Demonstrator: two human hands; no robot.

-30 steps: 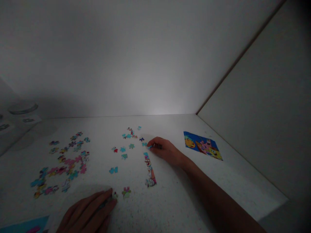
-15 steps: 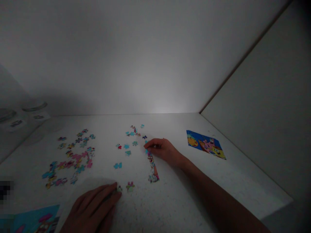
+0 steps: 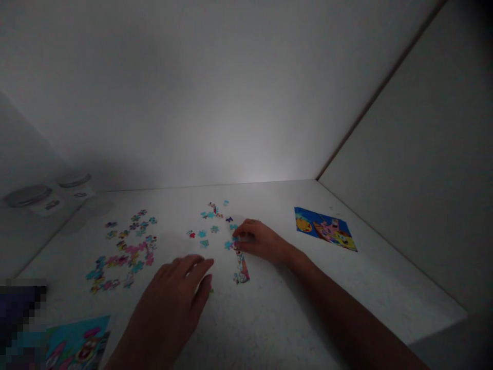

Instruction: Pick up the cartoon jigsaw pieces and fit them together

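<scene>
My right hand (image 3: 264, 241) is at the top end of a narrow strip of joined jigsaw pieces (image 3: 242, 270). Its thumb and fingertips close around a small jigsaw piece (image 3: 234, 239), partly hidden by the fingers. A light-blue jigsaw piece (image 3: 228, 245) lies just left of the thumb. My left hand (image 3: 179, 288) hovers low over the white table, its thumb and fingers apart and no piece visible in them. Under its thumb tip, a bit of a green jigsaw piece (image 3: 211, 290) peeks out. Loose blue pieces (image 3: 202, 234) are spread beyond the left hand.
Many mixed pieces (image 3: 133, 252) form a loose cluster on the left. A blue cartoon picture sheet (image 3: 325, 229) lies at right, and another cartoon picture (image 3: 82, 341) at bottom left. Two lidded clear containers (image 3: 33, 198) stand at the far left. Walls (image 3: 246, 103) enclose the back and right.
My left hand has lifted and moved right and away from me, its fingers spreading apart. My right hand stays by the strip's top, its fingertips slightly shifted. The view has turned a little left.
</scene>
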